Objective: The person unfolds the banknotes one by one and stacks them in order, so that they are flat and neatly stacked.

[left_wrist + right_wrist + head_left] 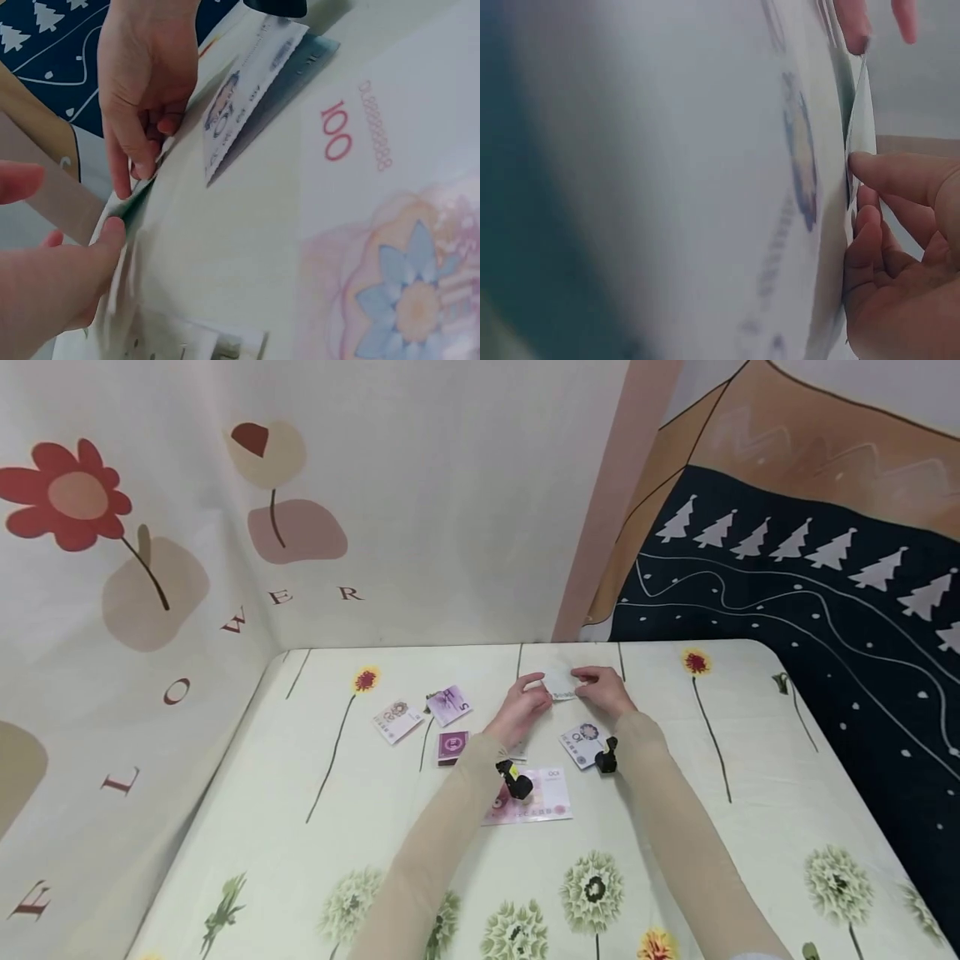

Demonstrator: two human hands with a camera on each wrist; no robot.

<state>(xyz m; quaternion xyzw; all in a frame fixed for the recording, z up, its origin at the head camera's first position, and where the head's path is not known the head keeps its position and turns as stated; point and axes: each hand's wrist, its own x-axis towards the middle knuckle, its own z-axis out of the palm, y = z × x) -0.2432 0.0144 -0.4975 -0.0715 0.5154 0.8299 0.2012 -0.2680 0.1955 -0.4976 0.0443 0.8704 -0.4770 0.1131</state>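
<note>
1. At the far middle of the tabletop, both hands meet on one small pale banknote.
2. Left hand: fingers curled, thumb and fingertips pinching the note's left edge; the left wrist view shows its thumb pressed on the paper edge.
3. Right hand: fingers curled, pinching the note's right edge; the right wrist view shows its fingertips against the thin paper edge.
4. The note sits low over the flowered cloth, between the two hands; cannot tell whether it touches the cloth.
5. Just below the right hand lies a small grey-white note, partly under the wrist camera.
6. Between the forearms lies a pink 100 note, flat, partly covered by the left wrist camera.
7. Left of the left hand lie three more notes: a purple 5 note, a dark purple note, a pale note with red print, all flat, apart from the hands.
</note>
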